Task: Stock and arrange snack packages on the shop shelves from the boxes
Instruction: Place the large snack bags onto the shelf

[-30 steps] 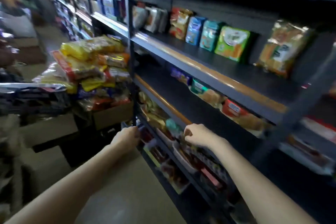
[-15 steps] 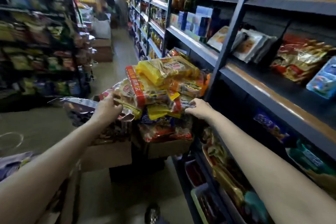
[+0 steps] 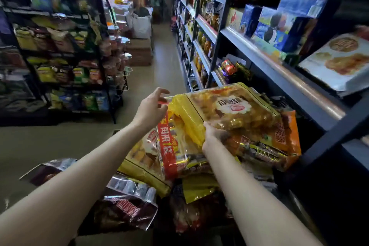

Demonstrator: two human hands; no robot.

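Top of a heap of snack packages [image 3: 179, 158] beside the dark shop shelves [image 3: 279, 70], seen from the head camera. Right hand [image 3: 212, 136] curled under the near edge of a large yellow snack bag [image 3: 229, 110], gripped and tilted above the pile. Left hand [image 3: 151, 110] at the same bag's left corner, fingers spread and loosely bent, thumb against the wrapper; firm grip not discernible. Below: red-banded yellow package [image 3: 159, 152], orange package [image 3: 283, 136], dark red package [image 3: 123, 211]. Blue boxes [image 3: 279, 24] on an upper shelf.
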